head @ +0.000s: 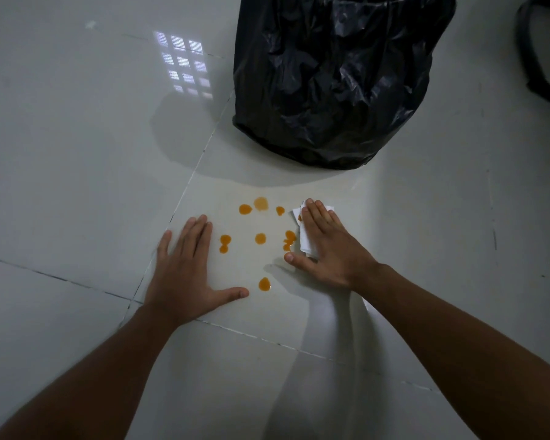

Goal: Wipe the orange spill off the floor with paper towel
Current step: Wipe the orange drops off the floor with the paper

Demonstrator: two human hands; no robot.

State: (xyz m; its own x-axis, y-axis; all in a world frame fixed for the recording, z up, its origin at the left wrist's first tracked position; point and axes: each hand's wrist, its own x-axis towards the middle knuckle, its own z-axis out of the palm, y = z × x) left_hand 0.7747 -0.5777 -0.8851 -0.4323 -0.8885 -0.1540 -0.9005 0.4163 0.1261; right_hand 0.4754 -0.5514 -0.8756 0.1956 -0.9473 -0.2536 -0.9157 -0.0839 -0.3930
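Several orange drops (260, 238) are scattered over one pale floor tile (235, 271), with a paler smeared spot (261, 203) at the far side. My right hand (326, 244) lies flat on a folded white paper towel (305, 241) at the right edge of the spill, pressing it to the floor. The towel's left edge touches the rightmost drops (289, 240). Most of the towel is hidden under the hand. My left hand (185, 271) rests flat on the floor left of the drops, fingers spread, holding nothing.
A bin lined with a black plastic bag (334, 81) stands on the floor just beyond the spill. A dark curved object (537, 55) lies at the far right. Glossy tiles with thin grout lines stretch to the left and toward me.
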